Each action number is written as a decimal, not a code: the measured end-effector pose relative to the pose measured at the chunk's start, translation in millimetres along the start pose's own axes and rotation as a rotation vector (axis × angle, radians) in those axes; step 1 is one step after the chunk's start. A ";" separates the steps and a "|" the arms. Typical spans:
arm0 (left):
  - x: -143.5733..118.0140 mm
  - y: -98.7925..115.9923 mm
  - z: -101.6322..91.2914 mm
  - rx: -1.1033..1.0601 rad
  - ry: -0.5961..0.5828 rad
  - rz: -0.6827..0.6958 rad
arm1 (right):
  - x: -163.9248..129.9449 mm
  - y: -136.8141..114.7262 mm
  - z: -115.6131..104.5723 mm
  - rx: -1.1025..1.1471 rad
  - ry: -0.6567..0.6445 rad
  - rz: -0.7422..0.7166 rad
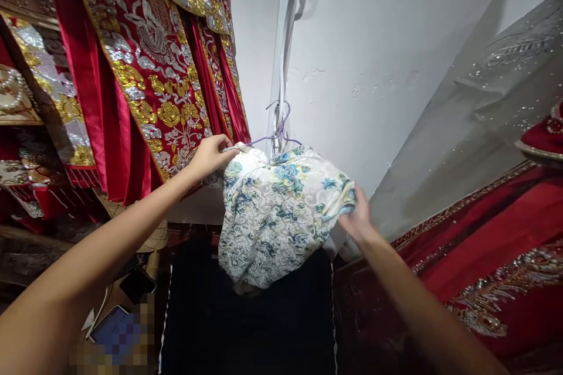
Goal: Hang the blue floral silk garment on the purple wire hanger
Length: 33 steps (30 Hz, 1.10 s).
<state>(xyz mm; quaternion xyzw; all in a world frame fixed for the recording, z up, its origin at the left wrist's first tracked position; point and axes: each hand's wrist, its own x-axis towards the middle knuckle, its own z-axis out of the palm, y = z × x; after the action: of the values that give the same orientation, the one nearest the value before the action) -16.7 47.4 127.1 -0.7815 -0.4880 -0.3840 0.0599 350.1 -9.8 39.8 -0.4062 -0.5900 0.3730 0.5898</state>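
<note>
A plain white wall (373,70) fills the middle of the room. On the left side hang red robes (145,70) with shiny gold and silver flowers sewn on them. On the right side lies more red cloth (492,246) with a sparkly gold edge, and a grey see-through cover (484,105) hangs above it. Low down on the left is a phone (136,284) on a dark surface.

A white dress with blue flowers (277,217) hangs on a thin purple hanger (275,135) in front of the wall, right in the middle, between both hands. It is bunched up into a puffy ball.

The left hand (211,155) is closed in a pinch on the dress at its top left corner, just beside the hanger. The right hand (358,220) grips the right edge of the dress, with the fingers curled tight around the cloth. Both arms reach up and forward.
</note>
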 end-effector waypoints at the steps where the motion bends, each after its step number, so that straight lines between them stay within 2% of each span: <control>1: -1.8 -1.2 -1.5 -0.021 0.001 -0.012 | 0.6 -1.8 -5.7 0.052 0.017 0.045; 4: 3.6 10.1 -0.4 -0.062 0.012 0.020 | 5.6 -18.8 -19.2 0.157 0.064 0.151; 6: 13.3 26.7 2.2 -0.113 0.026 0.079 | 9.4 -34.1 -22.1 0.161 0.128 0.134; 9: 26.1 53.6 4.1 -0.185 0.049 0.148 | 4.7 -49.8 -16.3 0.209 0.232 0.127; 12: 28.7 70.0 3.8 -0.160 -0.007 0.181 | -21.1 -55.8 -0.2 0.273 0.255 0.190; 16: 28.4 67.8 5.0 -0.142 -0.049 0.203 | -56.2 -67.0 23.8 0.315 0.152 0.260; 19: 39.4 59.1 5.7 -0.161 -0.016 0.163 | -52.6 -77.7 29.9 0.301 0.130 0.202; 22: 51.6 55.0 3.7 -0.141 0.029 0.196 | -38.9 -80.9 26.0 0.301 0.131 0.125; 26: 55.8 56.2 2.5 -0.107 0.054 0.259 | -38.2 -77.0 19.9 0.354 0.127 0.155; 29: 62.0 60.0 8.2 -0.068 0.097 0.310 | -36.8 -80.1 15.2 0.391 0.120 0.171; 33: 78.1 72.7 19.9 -0.065 0.116 0.314 | -33.9 -91.6 6.0 0.403 0.153 0.116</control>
<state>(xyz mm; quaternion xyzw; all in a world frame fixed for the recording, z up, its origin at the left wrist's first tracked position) 70.8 75.1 185.1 -0.8263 -0.3429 -0.4298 0.1218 339.6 -76.6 110.6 -0.3403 -0.4326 0.4849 0.6796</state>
